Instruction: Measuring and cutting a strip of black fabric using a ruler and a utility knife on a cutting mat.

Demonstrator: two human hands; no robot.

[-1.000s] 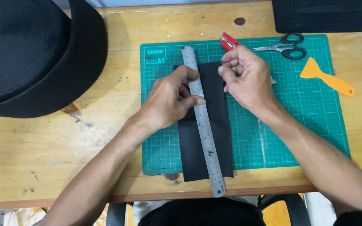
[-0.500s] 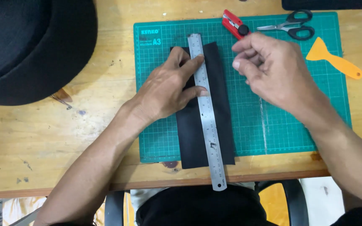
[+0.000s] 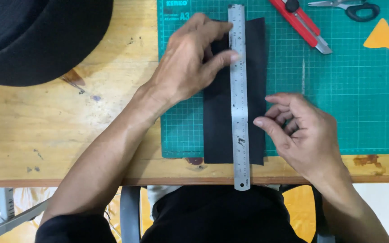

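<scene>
Seen from above, a steel ruler (image 3: 239,96) is laid lengthwise along a black strip of fabric (image 3: 217,130) on a green cutting mat (image 3: 338,112), near the front edge of the wooden counter (image 3: 68,130). The left hand (image 3: 190,63) is spread flat, with the ruler pinned by fingertips. The right hand (image 3: 305,132) is loosely curled and empty, its thumb at the fabric's right edge. A red utility knife (image 3: 300,22) is left untouched at the mat's far edge. Firm, even pressure along the ruler should be kept so nothing slips.
</scene>
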